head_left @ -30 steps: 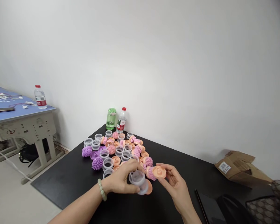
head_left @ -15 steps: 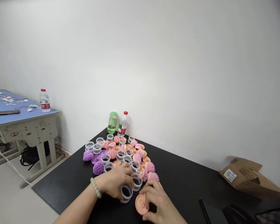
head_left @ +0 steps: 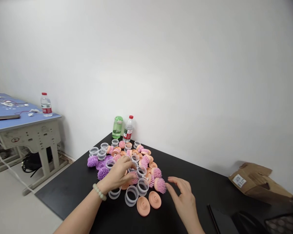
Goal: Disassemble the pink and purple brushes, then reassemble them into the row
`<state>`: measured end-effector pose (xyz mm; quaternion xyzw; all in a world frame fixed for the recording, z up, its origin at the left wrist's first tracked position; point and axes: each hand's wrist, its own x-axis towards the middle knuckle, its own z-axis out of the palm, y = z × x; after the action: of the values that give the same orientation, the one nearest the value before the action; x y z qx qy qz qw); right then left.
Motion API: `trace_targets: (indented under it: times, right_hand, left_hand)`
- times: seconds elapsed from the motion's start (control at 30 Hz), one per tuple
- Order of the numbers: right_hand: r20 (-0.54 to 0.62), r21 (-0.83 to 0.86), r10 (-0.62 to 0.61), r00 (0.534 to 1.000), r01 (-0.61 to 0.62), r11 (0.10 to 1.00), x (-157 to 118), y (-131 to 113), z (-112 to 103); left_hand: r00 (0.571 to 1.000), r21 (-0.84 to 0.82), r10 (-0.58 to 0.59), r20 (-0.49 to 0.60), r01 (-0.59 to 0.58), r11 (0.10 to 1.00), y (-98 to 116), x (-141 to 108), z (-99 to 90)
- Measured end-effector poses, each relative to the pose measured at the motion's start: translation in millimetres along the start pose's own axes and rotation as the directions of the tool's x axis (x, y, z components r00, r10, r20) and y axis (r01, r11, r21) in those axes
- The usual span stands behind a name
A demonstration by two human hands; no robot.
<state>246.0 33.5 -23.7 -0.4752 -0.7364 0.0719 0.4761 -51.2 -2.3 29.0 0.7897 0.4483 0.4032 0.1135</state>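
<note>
My left hand [head_left: 118, 173] reaches into the middle of a heap of small parts, fingers curled down among them; whatever they touch is partly hidden. Just below it lie translucent lilac plastic rings [head_left: 131, 196] and a second ring [head_left: 143, 187]. Two peach plastic discs [head_left: 143, 206] rest at the heap's front, with another [head_left: 154, 199] beside them. My right hand [head_left: 182, 196] hovers open to the right, holding nothing. Nearest to it is a pink bristled brush head [head_left: 160, 185]. Purple spiky balls [head_left: 92, 161] sit at the heap's far left.
The heap lies on a black table [head_left: 70, 195] whose corner points left. A green bottle [head_left: 117, 127] and a water bottle [head_left: 128, 129] stand behind it by the wall. A cardboard box [head_left: 251, 180] lies right; a blue desk [head_left: 14, 122] stands left.
My right hand has let go of the peach disc, which now lies on the table, and has moved right. My left hand has moved further into the heap.
</note>
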Motion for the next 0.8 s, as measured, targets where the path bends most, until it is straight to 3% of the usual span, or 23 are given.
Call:
trace_targets:
  times: [0.07, 0.17, 0.37, 0.47, 0.53, 0.63, 0.8]
  right_hand:
    - [-0.003, -0.007, 0.116, 0.993, -0.116, 0.993, 0, 13, 3]
    - [0.052, -0.005, 0.228, 0.972, -0.228, 0.974, -2, 24, 11]
    - [0.040, -0.066, 0.190, 0.981, -0.187, 0.980, -2, 31, 18]
    - [0.021, -0.065, 0.217, 0.976, -0.216, 0.974, -1, 40, 17]
    - [0.025, -0.057, 0.265, 0.964, -0.264, 0.963, 1, 48, 18]
    - [0.020, -0.056, 0.318, 0.948, -0.317, 0.947, 3, 55, 19]
    - [-0.021, -0.060, 0.264, 0.964, -0.265, 0.962, 3, 44, 18]
  left_hand:
    - [0.979, -0.071, -0.087, -0.182, 0.075, 0.995, -6, 1, -3.3]
    - [0.910, -0.141, -0.176, -0.376, 0.131, 0.981, -17, 1, -9.4]
    - [0.791, -0.116, -0.275, -0.547, 0.253, 0.960, -37, -3, -18.5]
    - [0.751, -0.089, -0.296, -0.590, 0.304, 0.948, -43, -4, -19.2]
    - [0.746, -0.055, -0.291, -0.599, 0.325, 0.944, -45, -5, -17.2]
    - [0.773, 0.015, -0.255, -0.581, 0.324, 0.946, -46, -5, -11.3]
    - [0.828, 0.068, -0.177, -0.532, 0.251, 0.966, -43, -5, -3.6]
